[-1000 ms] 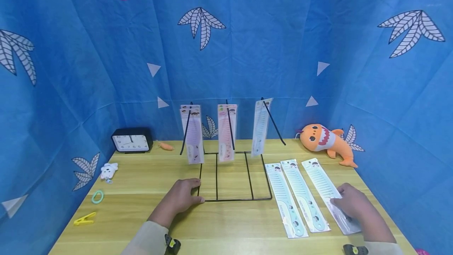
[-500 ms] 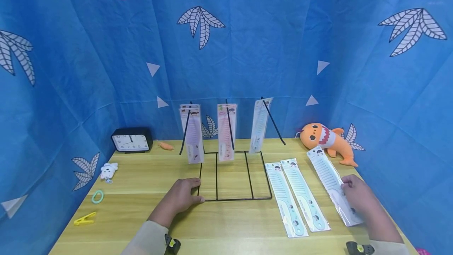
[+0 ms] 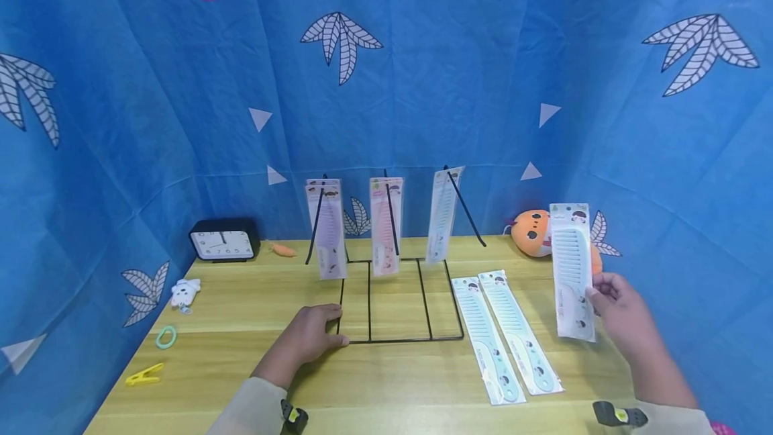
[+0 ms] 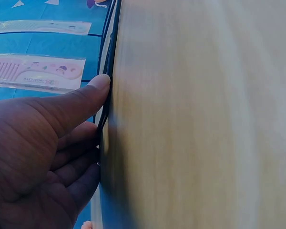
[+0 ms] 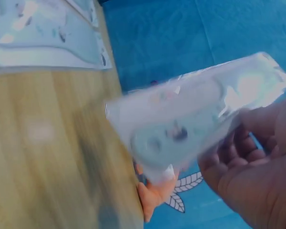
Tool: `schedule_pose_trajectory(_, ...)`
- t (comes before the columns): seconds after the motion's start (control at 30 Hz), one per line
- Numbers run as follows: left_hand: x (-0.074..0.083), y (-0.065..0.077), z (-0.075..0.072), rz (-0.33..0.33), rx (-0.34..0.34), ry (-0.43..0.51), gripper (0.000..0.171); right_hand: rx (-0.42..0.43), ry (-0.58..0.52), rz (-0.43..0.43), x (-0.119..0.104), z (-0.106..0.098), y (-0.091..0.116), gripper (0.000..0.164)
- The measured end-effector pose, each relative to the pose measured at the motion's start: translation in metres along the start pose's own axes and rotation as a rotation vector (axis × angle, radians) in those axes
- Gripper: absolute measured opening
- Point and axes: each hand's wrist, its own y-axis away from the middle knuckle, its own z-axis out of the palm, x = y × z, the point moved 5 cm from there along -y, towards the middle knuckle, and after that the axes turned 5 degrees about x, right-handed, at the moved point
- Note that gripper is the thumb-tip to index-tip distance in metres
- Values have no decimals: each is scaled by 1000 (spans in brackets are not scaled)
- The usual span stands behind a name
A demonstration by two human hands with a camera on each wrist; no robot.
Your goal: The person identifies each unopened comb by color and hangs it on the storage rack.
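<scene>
My right hand [image 3: 622, 311] pinches a packaged pale-green comb [image 3: 572, 274] by its edge, held upright above the table at the right. The right wrist view shows the package [image 5: 181, 119] blurred and glossy, with the thumb along its edge. My left hand [image 3: 308, 334] rests at the front left corner of a black wire display rack [image 3: 398, 340]. In the left wrist view its thumb lies on the wire [image 4: 115, 43] and the other fingertips touch it lower down. Purple combs [image 3: 329, 233], pink combs [image 3: 386, 227] and a green comb [image 3: 443, 217] hang from the rack's hooks.
Two more packaged green combs [image 3: 489, 341] lie right of the rack. An orange plush shark [image 3: 530, 233] sits behind the held comb. Along the left are a black clock [image 3: 223, 240], a white plush [image 3: 185, 293], a green ring [image 3: 166, 336] and a yellow clip [image 3: 145, 374].
The right hand has lifted the rightmost packaged comb off the table and turned it upright, now in front of the plush shark. My left hand has stayed at the rack's corner.
</scene>
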Motion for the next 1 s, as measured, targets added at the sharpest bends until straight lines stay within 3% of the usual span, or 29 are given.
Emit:
schedule_pose_trajectory(0.27,0,1,1,-4,-3,11,63,-55,-436,-113,-8,8,0,16)
schedule_pose_trajectory(0.43,0,1,0,5,3,7,63,-88,-593,-205,-20,11,3,13)
schedule_pose_trajectory(0.57,1,1,0,9,3,6,63,-134,-730,-295,-34,13,6,21)
schedule_pose_trajectory(0.8,0,0,0,-8,-5,-2,64,-260,-734,-395,-61,23,17,21)
schedule_pose_trajectory(1.0,-2,-1,1,-18,-12,-14,64,-411,-590,-451,-79,40,30,41)
